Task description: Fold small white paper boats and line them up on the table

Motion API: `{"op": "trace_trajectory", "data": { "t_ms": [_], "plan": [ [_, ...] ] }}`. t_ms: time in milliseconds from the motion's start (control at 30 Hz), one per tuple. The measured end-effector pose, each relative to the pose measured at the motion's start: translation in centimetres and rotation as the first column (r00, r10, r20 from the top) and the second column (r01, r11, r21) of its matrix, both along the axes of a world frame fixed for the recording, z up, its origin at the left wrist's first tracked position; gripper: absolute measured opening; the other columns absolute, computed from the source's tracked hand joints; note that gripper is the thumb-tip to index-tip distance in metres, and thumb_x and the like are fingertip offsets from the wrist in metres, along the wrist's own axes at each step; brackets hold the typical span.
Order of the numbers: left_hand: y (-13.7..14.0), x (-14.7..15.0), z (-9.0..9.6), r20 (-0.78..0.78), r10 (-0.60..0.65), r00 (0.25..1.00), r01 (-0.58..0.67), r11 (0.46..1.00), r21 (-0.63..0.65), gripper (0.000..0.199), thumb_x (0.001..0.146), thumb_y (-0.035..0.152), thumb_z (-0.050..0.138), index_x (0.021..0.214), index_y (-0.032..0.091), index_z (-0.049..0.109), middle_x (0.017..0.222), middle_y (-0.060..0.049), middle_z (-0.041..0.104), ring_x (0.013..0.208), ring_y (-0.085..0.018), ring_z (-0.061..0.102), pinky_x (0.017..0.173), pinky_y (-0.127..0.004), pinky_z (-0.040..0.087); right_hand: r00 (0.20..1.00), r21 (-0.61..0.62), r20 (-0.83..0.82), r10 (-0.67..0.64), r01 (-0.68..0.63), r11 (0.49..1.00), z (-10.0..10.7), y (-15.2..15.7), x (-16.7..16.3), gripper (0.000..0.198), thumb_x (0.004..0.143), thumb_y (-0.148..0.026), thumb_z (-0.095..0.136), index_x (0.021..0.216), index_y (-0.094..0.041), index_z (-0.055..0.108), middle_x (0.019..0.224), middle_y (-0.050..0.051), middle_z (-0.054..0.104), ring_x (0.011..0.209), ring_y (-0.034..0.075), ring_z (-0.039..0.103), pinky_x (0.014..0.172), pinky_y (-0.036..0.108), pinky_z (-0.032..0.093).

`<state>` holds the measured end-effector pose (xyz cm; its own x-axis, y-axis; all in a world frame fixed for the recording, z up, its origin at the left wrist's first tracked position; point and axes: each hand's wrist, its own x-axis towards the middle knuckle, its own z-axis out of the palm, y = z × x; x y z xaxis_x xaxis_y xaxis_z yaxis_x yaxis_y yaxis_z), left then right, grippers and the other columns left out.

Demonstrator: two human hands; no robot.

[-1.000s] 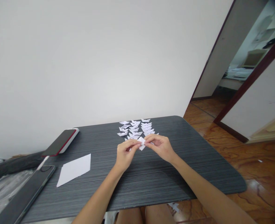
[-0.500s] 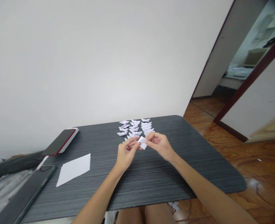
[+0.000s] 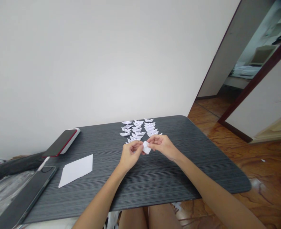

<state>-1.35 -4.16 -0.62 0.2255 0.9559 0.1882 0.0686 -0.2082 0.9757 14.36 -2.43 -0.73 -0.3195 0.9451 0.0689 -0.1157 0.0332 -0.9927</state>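
A small folded piece of white paper, roughly diamond-shaped, is held up over the dark table between my two hands. My left hand pinches its left side between thumb and fingers. On the opposite side, my right hand grips the upper right edge with thumb and forefinger. Just beyond my hands, several white paper boats stand in rows, the nearest ones partly hidden by my fingers. Flat on the table to the left lies a stack of white paper sheets.
The dark, wood-grained table stands against a white wall. At its left edge are a red-edged phone on a white block and another dark phone with a white cable. A doorway opens on the right, above a brown floor.
The folded paper has turned slightly and sits a little further right in my fingers. Both hands keep their pinch. The camera view has shifted slightly.
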Motion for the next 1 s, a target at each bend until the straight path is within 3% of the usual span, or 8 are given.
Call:
{"op": "trace_trajectory", "data": {
  "t_ms": [167, 333, 467, 600, 733, 800, 900, 1000],
  "plan": [
    [0.1, 0.3, 0.0, 0.040, -0.092, 0.995, 0.097, 0.988, -0.123, 0.024, 0.070, 0.032, 0.057, 0.071, 0.009, 0.057, 0.051, -0.005, 0.061, 0.045, -0.015, 0.059, 0.043, -0.022, 0.044, 0.999, -0.038, 0.035, 0.032, -0.031, 0.999, -0.1, -0.1, 0.0, 0.017, 0.059, -0.020, 0.067, 0.072, -0.010, 0.059, 0.051, -0.003, 0.053, 0.043, 0.004, 0.043, 0.043, 0.018, 0.031],
    [0.4, 0.3, -0.4, 0.094, -0.104, 0.990, 0.119, 0.979, -0.163, 0.027, 0.071, 0.034, 0.055, 0.068, 0.008, 0.054, 0.044, -0.003, 0.058, 0.038, -0.013, 0.056, 0.037, -0.019, 0.040, 0.996, -0.103, 0.006, 0.083, -0.082, 0.991, -0.1, 0.1, 0.1, 0.019, 0.061, -0.020, 0.064, 0.077, -0.009, 0.061, 0.052, -0.002, 0.054, 0.044, 0.005, 0.045, 0.044, 0.018, 0.032],
    [0.4, 0.2, -0.3, 0.113, -0.119, 0.986, 0.137, 0.975, -0.174, 0.029, 0.073, 0.032, 0.054, 0.089, 0.009, 0.047, 0.047, 0.000, 0.058, 0.036, -0.014, 0.056, 0.036, -0.020, 0.041, 1.000, -0.085, 0.006, 0.029, -0.028, 0.996, 0.3, 0.0, 0.1, 0.018, 0.061, -0.017, 0.064, 0.077, -0.010, 0.061, 0.045, -0.006, 0.047, 0.040, 0.003, 0.038, 0.042, 0.018, 0.028],
    [0.2, -0.4, 0.5, 0.033, -0.202, 0.979, 0.202, 0.979, -0.007, 0.040, 0.081, 0.028, 0.043, 0.117, 0.015, 0.030, 0.062, -0.003, 0.062, 0.053, -0.014, 0.061, 0.050, -0.025, 0.048, 0.994, -0.125, -0.103, 0.029, -0.042, 0.991, 0.3, 0.1, 0.5, 0.014, 0.061, -0.015, 0.063, 0.075, -0.013, 0.058, 0.045, -0.006, 0.045, 0.040, 0.002, 0.036, 0.041, 0.017, 0.025],
    [0.0, -1.2, 0.9, -0.395, -0.110, 0.912, 0.255, 0.906, 0.337, 0.026, 0.081, 0.021, 0.041, 0.105, 0.017, 0.052, 0.095, -0.010, 0.060, 0.080, -0.016, 0.057, 0.068, -0.027, 0.046, 0.982, -0.263, -0.185, 0.040, -0.088, 0.961, -0.1, 0.5, 0.8, 0.010, 0.059, -0.014, 0.065, 0.064, -0.011, 0.056, 0.051, -0.004, 0.049, 0.042, 0.001, 0.038, 0.041, 0.015, 0.026],
    [0.0, -1.4, 0.8, -0.487, 0.001, 0.874, 0.256, 0.849, 0.462, 0.024, 0.080, 0.019, 0.043, 0.100, 0.017, 0.056, 0.099, -0.010, 0.057, 0.087, -0.017, 0.054, 0.074, -0.029, 0.044, 0.979, -0.292, -0.194, 0.061, -0.117, 0.949, -0.2, 0.4, 0.8, 0.012, 0.059, -0.015, 0.066, 0.067, -0.011, 0.058, 0.054, -0.003, 0.051, 0.044, 0.002, 0.041, 0.043, 0.015, 0.029],
    [0.2, -1.4, 0.4, -0.442, 0.139, 0.886, 0.150, 0.817, 0.557, 0.022, 0.080, 0.018, 0.044, 0.095, 0.017, 0.060, 0.091, -0.008, 0.058, 0.085, -0.016, 0.054, 0.076, -0.029, 0.045, 0.974, -0.231, -0.184, 0.129, -0.171, 0.958, 0.1, 0.1, 0.6, 0.017, 0.064, -0.022, 0.064, 0.077, -0.011, 0.059, 0.062, 0.001, 0.057, 0.051, 0.005, 0.048, 0.050, 0.018, 0.037],
    [0.4, -1.1, 0.2, -0.313, 0.165, 0.935, -0.005, 0.890, 0.456, 0.020, 0.079, 0.023, 0.046, 0.087, 0.016, 0.063, 0.086, -0.007, 0.057, 0.069, -0.012, 0.056, 0.057, -0.023, 0.049, 0.989, -0.048, -0.088, 0.123, -0.127, 0.991, 0.4, -0.3, 0.2, 0.023, 0.064, -0.025, 0.065, 0.083, -0.013, 0.059, 0.069, 0.002, 0.060, 0.060, 0.008, 0.054, 0.057, 0.021, 0.041]
  ]
}}
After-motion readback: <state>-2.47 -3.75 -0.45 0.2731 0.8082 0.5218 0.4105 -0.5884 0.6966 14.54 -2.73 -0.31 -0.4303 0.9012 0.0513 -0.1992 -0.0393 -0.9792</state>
